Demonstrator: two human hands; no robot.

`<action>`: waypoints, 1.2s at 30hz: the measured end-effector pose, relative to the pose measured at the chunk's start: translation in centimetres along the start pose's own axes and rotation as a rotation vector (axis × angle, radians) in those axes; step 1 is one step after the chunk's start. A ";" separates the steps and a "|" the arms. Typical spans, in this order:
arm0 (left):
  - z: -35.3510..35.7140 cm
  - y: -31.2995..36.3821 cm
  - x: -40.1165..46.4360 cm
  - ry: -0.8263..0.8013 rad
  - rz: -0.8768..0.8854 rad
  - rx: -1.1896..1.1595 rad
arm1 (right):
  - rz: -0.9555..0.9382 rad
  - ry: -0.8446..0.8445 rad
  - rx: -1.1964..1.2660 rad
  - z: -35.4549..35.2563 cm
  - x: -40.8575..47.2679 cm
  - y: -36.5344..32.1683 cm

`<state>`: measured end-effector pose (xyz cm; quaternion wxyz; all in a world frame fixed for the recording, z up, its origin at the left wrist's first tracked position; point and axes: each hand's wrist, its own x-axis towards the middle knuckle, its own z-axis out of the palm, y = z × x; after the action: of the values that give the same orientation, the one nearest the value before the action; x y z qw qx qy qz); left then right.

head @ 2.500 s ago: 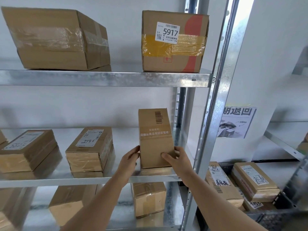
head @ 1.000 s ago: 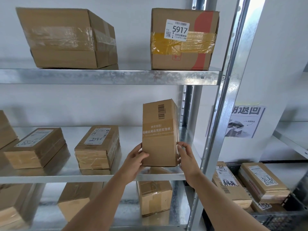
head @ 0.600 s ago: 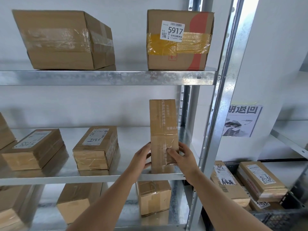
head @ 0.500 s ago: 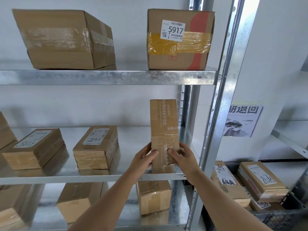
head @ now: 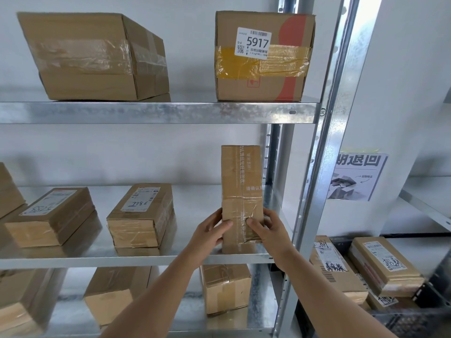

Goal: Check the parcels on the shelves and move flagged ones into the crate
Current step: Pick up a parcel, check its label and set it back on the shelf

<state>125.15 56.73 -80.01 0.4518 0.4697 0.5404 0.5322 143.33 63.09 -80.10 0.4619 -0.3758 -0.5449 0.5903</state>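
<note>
White wall backs a galvanised metal shelving unit [head: 314, 167] with three shelves in view. On the middle shelf [head: 136, 261] a narrow cardboard parcel [head: 241, 181] stands upright near the right end, its taped face with faint printed lettering turned toward the camera. The left hand [head: 210, 234] grips its lower left edge, thumb across the front, and the right hand [head: 267, 231] clasps the lower right edge the same way, so both hands are closed on the parcel. Whether its base rests on the shelf or sits just above it cannot be told. Left of it on the same shelf lie two flat labelled parcels, one [head: 141, 215] marked 9811 by hand. On the top shelf sit a plain taped box [head: 95, 57] and a box labelled 5917 [head: 262, 57] with yellow tape. To the right, beyond the upright post, a dark crate [head: 436, 296] low down holds several labelled parcels, below a printed notice [head: 356, 176] on the wall.
</note>
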 end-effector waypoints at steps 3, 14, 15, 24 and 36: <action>0.1 0.1 0.0 0.004 -0.002 -0.012 | -0.004 0.000 0.008 0.0 0.1 0.1; -0.6 -0.4 0.0 -0.007 -0.036 -0.054 | -0.025 -0.008 0.048 0.3 -0.1 0.3; -1.0 -0.5 0.1 0.006 -0.045 -0.082 | -0.033 -0.009 0.021 0.3 0.0 0.4; -2.9 -2.2 0.8 0.107 -0.041 -0.204 | 0.040 0.055 -0.017 0.3 0.7 1.5; -1.1 -1.5 1.1 0.134 -0.074 -0.034 | 0.040 0.064 -0.444 -0.5 0.4 1.7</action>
<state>123.85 57.68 -81.44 0.4418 0.4051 0.5772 0.5546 143.45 63.61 -81.79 0.3729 -0.4977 -0.6390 0.4527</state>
